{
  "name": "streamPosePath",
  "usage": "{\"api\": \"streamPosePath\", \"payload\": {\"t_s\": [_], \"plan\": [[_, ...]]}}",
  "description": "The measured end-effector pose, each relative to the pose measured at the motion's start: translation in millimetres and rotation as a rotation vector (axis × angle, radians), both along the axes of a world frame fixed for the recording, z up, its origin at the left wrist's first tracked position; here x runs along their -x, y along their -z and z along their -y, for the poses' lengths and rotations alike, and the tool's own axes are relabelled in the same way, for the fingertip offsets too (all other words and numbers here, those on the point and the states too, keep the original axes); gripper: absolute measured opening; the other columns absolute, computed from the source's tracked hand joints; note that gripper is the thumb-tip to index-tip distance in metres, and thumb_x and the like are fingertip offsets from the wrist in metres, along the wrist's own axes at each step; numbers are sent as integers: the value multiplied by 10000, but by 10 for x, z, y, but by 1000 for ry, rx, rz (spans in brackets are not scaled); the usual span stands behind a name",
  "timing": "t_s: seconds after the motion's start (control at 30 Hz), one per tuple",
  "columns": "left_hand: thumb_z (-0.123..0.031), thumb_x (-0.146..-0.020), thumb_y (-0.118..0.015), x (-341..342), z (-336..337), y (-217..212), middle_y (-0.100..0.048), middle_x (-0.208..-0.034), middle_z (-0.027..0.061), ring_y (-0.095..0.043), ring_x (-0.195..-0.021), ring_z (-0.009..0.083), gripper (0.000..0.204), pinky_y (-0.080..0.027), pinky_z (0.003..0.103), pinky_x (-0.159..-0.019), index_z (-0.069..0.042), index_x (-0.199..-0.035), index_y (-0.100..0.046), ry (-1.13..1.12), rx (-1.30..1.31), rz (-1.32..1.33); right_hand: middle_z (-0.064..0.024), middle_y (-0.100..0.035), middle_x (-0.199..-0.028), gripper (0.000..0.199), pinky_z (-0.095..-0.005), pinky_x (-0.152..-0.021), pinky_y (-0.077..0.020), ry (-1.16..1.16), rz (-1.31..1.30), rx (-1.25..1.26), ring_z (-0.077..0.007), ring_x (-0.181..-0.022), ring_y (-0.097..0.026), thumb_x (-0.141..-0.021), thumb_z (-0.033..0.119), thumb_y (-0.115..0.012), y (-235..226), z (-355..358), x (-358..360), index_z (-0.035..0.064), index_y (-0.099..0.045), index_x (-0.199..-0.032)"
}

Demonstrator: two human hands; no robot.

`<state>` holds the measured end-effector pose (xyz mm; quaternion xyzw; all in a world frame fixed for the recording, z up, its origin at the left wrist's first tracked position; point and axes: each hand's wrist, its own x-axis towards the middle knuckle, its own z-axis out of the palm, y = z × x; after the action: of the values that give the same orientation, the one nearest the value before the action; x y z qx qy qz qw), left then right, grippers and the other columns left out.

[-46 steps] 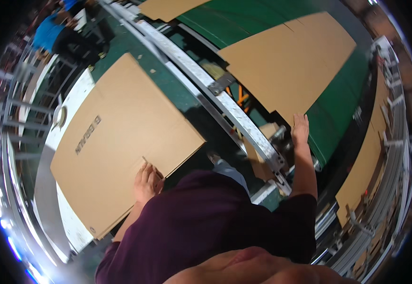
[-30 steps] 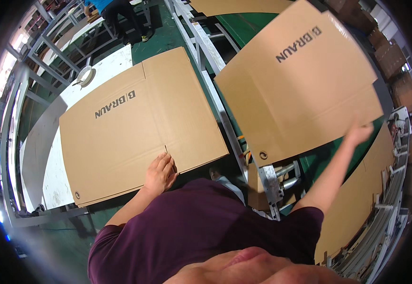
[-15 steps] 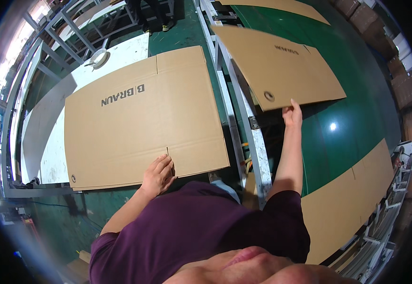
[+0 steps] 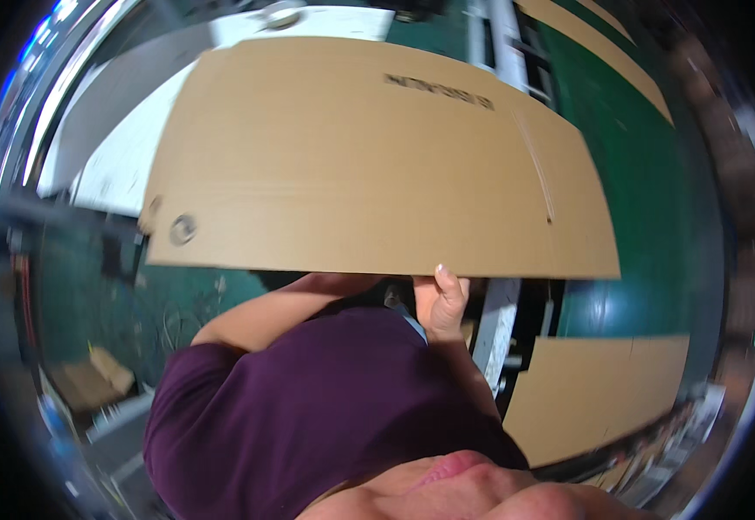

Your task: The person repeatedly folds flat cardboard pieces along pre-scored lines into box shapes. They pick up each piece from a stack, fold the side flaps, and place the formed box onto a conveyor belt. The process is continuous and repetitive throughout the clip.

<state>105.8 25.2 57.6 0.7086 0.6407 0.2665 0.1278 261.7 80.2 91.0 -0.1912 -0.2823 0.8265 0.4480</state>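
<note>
A large flat cardboard sheet [image 4: 343, 173], brown with dark print and a round mark at its near left corner, spans the view in front of me. My right hand [image 4: 443, 305] grips its near edge, thumb on top and the other fingers out of sight below. Partly covered by that same edge, my left hand [image 4: 349, 282] lies just left of the right one; its fingers are hidden under the sheet. The sheet lies over the stack on the left, with only a bit of another sheet's corner [image 4: 146, 217] showing at its left end.
A white table [image 4: 113, 178] stands beneath at the left, with a roll of tape [image 4: 281, 15] at its far side. On the right runs a green conveyor belt [image 4: 629, 199] carrying another cardboard sheet [image 4: 598, 394] close by. A metal rail [image 4: 496, 325] borders the belt. Cardboard scraps [image 4: 91, 381] lie at lower left.
My right hand has brought the cardboard sheet leftward from the belt, over the stack. My left hand has shifted right and gone partly under the sheet's edge. The view has turned.
</note>
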Motion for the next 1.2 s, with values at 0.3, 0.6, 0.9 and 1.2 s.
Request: {"api": "streamPosePath", "payload": {"t_s": [0.3,0.6,0.9,1.2], "plan": [[-241,-884,-541,-81,224,780,-617,-1073,103,-585,-995,232,286,-484,345,-838,-75,-1114,-569,27,-223,25,-171,-594,-1142,284,-419,-941,-511,-336,207,-46,-262,-1030,-607,-921,53,-517,320,675,707,-104,-532,-1156],[-235,-828,-599,-278,361,1002,-646,-983,136,-613,-936,276,263,-497,377,-806,-59,-1023,-611,-22,-89,94,-224,-559,-1220,351,-388,-950,-520,-698,228,308,-301,-1105,-590,-1019,219,-359,580,741,1231,-72,-482,-1173],[-251,-834,-612,160,1435,-359,-662,-831,124,-636,-804,318,193,-497,423,-693,-69,-880,-656,-112,474,270,-207,-627,-1119,448,-369,-903,-525,-978,390,449,-273,-1041,-616,-991,429,-407,887,594,1189,14,-543,-1093],[-267,-722,-688,-230,93,193,-541,-954,47,-484,-1120,253,210,-385,461,-961,-132,-874,-632,18,-219,-135,-166,-626,-1130,340,-344,-937,-448,-1479,579,-720,-217,-1073,-580,-883,81,-578,-205,-352,-245,-96,-556,-1172]]}}
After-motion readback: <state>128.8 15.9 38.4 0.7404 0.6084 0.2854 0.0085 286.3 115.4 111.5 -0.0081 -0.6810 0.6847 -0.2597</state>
